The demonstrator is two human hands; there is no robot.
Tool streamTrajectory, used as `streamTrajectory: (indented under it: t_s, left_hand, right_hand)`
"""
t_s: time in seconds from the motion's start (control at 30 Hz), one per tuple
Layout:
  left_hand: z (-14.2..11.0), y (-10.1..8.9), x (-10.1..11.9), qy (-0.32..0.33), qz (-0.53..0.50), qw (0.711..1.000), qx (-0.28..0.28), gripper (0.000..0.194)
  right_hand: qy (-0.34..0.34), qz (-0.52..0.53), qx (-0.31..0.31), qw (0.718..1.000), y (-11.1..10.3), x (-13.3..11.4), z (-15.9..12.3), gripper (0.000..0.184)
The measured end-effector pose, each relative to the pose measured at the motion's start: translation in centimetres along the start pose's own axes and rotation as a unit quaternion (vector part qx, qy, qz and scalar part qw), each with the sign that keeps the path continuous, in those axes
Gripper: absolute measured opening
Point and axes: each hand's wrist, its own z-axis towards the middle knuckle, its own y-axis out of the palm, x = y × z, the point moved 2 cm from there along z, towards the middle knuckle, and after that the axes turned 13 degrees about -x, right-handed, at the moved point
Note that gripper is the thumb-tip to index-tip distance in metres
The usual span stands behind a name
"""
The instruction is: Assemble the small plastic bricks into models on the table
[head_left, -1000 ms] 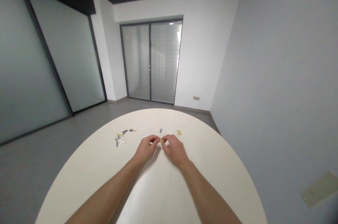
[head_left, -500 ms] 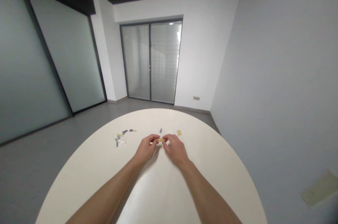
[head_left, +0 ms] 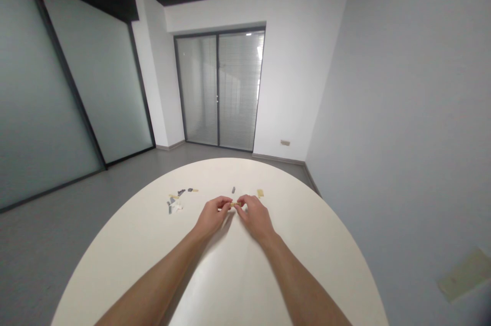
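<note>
My left hand (head_left: 212, 215) and my right hand (head_left: 255, 217) meet over the middle of a round white table (head_left: 230, 275). Both pinch a small tan piece (head_left: 233, 204) between their fingertips, each holding one end. The fingers of both hands are curled closed around it. The piece is too small to show any detail.
A scatter of several small grey, tan and white pieces (head_left: 177, 199) lies to the left of my hands. A single dark grey piece (head_left: 233, 190) and a tan piece (head_left: 260, 193) lie just beyond them. Glass sliding doors (head_left: 220, 91) stand across the room.
My hands have stayed in place; the fingers have shifted slightly on the tan piece, which now looks a little thinner between them.
</note>
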Motion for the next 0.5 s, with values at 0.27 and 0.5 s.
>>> streamTrajectory:
  t_s: [0.27, 0.5]
  left_hand:
    - [-0.08, 0.0, 0.17, -0.046, -0.014, 0.999, -0.007, 0.034]
    - [0.07, -0.07, 0.12, -0.03, 0.007, 1.0, -0.002, 0.033]
  right_hand:
    - [-0.013, -0.009, 0.008, 1.0, 0.16, 0.1, 0.13, 0.012]
    - [-0.008, -0.01, 0.014, 1.0, 0.05, 0.0, 0.03, 0.011]
